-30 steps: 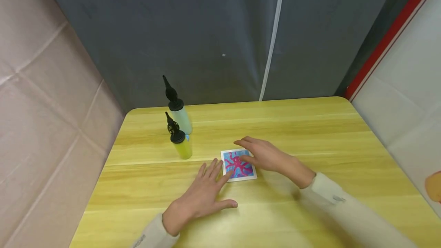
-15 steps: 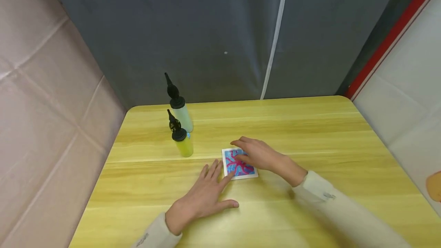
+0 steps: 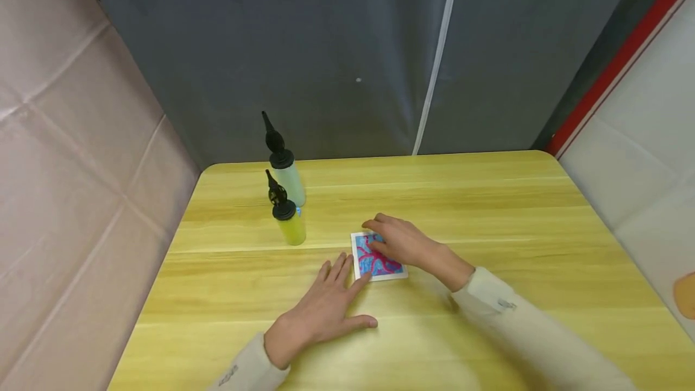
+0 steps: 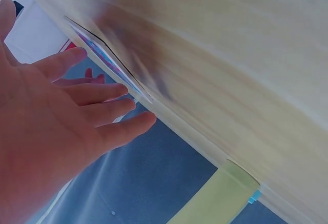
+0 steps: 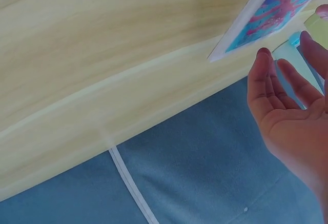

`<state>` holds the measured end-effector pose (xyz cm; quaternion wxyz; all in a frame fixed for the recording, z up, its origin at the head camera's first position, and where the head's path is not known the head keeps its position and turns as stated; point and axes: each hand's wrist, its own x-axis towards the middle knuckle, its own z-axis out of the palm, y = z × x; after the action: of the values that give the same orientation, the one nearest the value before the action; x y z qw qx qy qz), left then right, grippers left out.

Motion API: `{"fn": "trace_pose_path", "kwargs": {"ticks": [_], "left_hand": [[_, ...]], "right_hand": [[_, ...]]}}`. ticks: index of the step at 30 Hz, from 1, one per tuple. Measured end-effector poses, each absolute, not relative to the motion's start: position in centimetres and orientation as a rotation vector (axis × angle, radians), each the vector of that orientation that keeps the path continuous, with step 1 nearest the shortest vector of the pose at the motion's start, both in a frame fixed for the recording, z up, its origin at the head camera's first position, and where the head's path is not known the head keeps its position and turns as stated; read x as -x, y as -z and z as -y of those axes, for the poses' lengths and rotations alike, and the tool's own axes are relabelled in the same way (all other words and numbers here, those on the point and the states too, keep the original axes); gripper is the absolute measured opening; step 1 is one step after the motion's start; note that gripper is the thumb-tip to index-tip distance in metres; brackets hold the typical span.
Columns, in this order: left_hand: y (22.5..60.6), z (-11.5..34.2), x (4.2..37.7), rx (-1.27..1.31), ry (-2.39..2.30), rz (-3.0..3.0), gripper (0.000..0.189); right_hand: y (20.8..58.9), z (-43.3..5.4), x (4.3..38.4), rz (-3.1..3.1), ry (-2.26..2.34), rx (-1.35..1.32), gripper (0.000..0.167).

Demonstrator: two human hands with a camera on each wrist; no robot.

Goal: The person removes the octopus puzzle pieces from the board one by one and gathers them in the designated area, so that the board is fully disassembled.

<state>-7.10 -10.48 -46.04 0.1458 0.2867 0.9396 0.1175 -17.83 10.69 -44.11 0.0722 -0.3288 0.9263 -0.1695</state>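
Note:
A square picture card (image 3: pixel 379 263) with a white border and a pink octopus on blue lies flat on the table. My left hand (image 3: pixel 320 315) is spread at its lower left, the index fingertip over the card's lower edge. In the left wrist view the fingers (image 4: pixel 110 93) are straight and hold nothing. My right hand (image 3: pixel 404 240) hovers over the card's upper right, covering that corner. Seen in the right wrist view, its fingers (image 5: pixel 261 78) bend loosely, thumb apart, with nothing between them. Whether either hand touches the card I cannot tell.
Left of the card stand a yellow bottle (image 3: pixel 293 231) and, behind it, a taller pale green bottle (image 3: pixel 290 183), both with black pointed tops. The wooden table (image 3: pixel 488 198) ends at a dark curtain (image 3: pixel 326 47). An orange object (image 3: pixel 685 295) shows at the right edge.
My right hand has shifted slightly left over the card, hiding more of the octopus. My left hand stays spread beside the card. The head view has moved a little.

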Motion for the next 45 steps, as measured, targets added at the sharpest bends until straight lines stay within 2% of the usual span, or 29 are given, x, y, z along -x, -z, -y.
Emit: {"fn": "trace_pose_path", "kwargs": {"ticks": [9,26,45], "left_hand": [[46.5,10.4,6.9,-0.838,-0.322,-2.703,0.088],[47.1,10.2,6.6,-0.829,-0.304,-2.722,0.083],[47.2,9.3,6.5,-0.854,-0.211,-2.814,0.07]], "right_hand": [[45.0,-10.1,18.2,-2.776,0.515,0.986,0.037],[46.0,-9.4,18.1,-2.756,0.535,0.98,0.034],[46.2,-8.9,18.1,-2.702,0.691,0.745,0.025]]}}
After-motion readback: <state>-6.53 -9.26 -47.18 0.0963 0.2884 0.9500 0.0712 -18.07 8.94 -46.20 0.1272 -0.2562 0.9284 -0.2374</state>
